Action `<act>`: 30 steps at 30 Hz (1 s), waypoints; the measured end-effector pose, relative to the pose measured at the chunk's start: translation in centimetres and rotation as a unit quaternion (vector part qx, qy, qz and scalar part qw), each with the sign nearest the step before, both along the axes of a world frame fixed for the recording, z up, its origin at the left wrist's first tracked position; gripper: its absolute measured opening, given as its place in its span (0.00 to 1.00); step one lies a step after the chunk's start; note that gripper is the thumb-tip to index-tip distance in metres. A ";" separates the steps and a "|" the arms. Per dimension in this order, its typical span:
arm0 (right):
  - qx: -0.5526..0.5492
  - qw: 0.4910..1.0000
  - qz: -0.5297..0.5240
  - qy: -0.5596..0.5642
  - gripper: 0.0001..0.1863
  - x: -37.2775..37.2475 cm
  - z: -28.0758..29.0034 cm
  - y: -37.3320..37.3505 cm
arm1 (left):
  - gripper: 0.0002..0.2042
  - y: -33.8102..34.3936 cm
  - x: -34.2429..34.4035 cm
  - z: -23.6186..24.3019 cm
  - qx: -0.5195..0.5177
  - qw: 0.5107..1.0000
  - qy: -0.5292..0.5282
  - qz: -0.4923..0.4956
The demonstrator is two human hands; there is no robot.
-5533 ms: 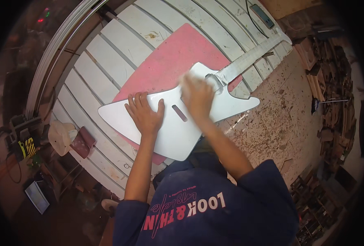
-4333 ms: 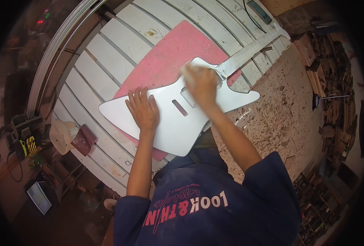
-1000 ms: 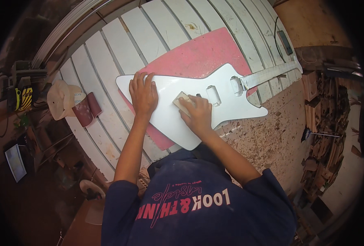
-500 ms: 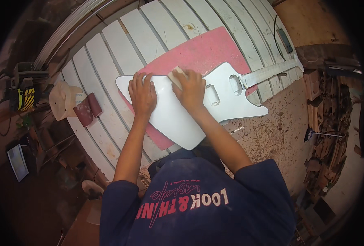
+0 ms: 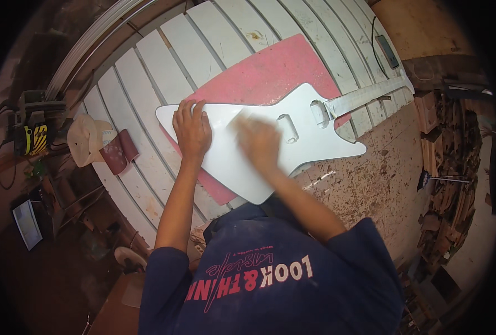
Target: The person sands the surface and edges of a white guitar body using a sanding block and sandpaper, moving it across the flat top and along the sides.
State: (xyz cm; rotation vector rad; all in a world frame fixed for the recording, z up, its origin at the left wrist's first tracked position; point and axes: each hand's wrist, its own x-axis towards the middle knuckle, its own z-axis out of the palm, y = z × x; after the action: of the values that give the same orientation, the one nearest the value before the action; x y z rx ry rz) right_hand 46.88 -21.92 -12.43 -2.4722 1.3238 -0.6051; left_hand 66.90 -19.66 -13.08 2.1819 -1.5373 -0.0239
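A white guitar body (image 5: 320, 134) with angular horns and routed cavities lies on a pink pad (image 5: 259, 67), its neck (image 5: 370, 96) covered in pale tape pointing up-right. My left hand (image 5: 193, 129) rests on the left part of the body, fingers laid over it near the upper edge. My right hand (image 5: 259, 142) is blurred by motion on the middle of the body, shut on a small pale sanding block (image 5: 245, 117), left of the cavities.
The white slatted bench (image 5: 147, 67) carries a curled dark-red abrasive sheet (image 5: 118, 156), a cream bag (image 5: 85, 139) and a cabled black strip (image 5: 386, 52). Yellow-black equipment (image 5: 36, 139) and a screen (image 5: 27, 224) sit left; stacked wood offcuts (image 5: 443, 223) lie right, beside a littered floor.
The guitar lies more level than in the oldest frames, and my left hand is nearer its tip. In the last second my right hand went up to the top edge and back down a little.
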 end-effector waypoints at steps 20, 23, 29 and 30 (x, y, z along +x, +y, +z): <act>-0.036 0.990 -0.132 0.019 0.23 -2.6 1.2 -8.6 | 0.18 0.7 0.2 -0.3 0.004 1.000 0.022 0.000; -0.026 0.999 -0.002 0.029 0.25 0.1 -0.9 0.9 | 0.18 0.0 -0.3 -0.5 0.007 1.000 0.016 0.003; -0.002 0.994 -0.103 0.046 0.25 -4.6 0.3 -9.0 | 0.17 0.9 0.2 -0.6 -0.004 1.000 0.012 0.013; -0.092 0.985 -0.147 0.020 0.23 -6.7 0.1 -11.6 | 0.17 0.5 0.0 -0.4 -0.001 1.000 0.013 0.010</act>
State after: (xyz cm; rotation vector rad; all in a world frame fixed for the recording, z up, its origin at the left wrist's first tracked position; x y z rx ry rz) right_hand 40.17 -33.49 -12.33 -2.4579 1.7404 -0.7794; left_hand 66.87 -19.13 -13.49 2.1866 -1.4998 -0.0432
